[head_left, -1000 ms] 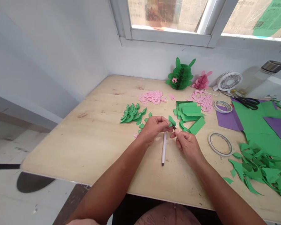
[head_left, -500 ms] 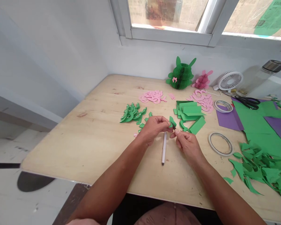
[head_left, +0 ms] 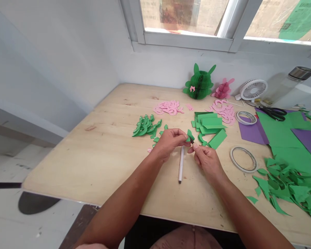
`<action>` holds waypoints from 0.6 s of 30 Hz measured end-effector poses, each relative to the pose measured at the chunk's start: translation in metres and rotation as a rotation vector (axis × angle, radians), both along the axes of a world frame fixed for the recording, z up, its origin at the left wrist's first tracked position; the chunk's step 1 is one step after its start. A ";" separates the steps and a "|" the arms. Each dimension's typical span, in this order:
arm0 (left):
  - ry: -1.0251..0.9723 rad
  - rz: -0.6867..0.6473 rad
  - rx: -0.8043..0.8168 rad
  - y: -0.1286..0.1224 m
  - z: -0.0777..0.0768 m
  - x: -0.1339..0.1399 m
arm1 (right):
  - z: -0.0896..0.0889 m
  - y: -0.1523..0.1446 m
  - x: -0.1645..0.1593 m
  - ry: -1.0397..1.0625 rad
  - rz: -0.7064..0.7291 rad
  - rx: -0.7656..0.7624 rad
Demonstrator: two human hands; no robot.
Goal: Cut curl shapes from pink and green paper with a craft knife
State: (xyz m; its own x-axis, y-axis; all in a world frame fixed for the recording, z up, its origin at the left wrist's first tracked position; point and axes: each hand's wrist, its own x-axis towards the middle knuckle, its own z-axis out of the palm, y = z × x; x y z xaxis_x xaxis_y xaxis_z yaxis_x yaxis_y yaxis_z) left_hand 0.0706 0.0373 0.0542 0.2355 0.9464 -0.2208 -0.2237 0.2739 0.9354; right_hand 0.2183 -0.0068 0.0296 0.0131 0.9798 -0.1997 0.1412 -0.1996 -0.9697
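Observation:
My left hand (head_left: 174,141) is closed, pinching a small green paper piece (head_left: 190,135) between thumb and fingertips. My right hand (head_left: 206,157) is closed on a thin dark tool (head_left: 192,140) whose tip touches the paper; most of the tool is hidden in the fingers, so its kind is unclear. Below the hands, a white pen (head_left: 181,167) with a dark end lies on the table. Cut green paper shapes (head_left: 145,126) lie left of my left hand. Folded green paper strips (head_left: 209,122) lie just beyond my right hand.
Pink paper cutouts (head_left: 168,107) lie farther back. A green paper rabbit (head_left: 199,84) and a pink one (head_left: 223,90) stand by the wall, beside a white fan (head_left: 253,89). Tape rolls (head_left: 244,169), black scissors (head_left: 273,112) and green scraps (head_left: 287,188) are on the right.
Both hands stay nearly in the same place, still holding the paper and the dark tool. The view has shifted very slightly.

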 end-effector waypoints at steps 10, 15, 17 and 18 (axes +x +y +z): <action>0.002 -0.026 0.020 0.001 -0.002 -0.001 | 0.000 0.000 0.000 0.002 0.005 0.004; 0.000 -0.033 0.035 0.000 -0.001 -0.001 | 0.000 0.000 0.001 -0.009 0.003 0.007; 0.003 -0.029 0.029 0.000 -0.001 -0.001 | -0.001 0.000 0.000 0.001 0.002 0.005; 0.005 -0.024 0.025 0.000 -0.001 -0.001 | -0.001 0.000 0.000 0.007 0.003 0.002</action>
State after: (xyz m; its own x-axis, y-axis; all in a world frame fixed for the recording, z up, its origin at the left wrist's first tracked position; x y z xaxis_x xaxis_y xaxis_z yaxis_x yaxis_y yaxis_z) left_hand 0.0693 0.0377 0.0529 0.2572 0.9459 -0.1979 -0.2130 0.2552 0.9431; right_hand 0.2184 -0.0065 0.0289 0.0092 0.9801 -0.1983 0.1346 -0.1977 -0.9710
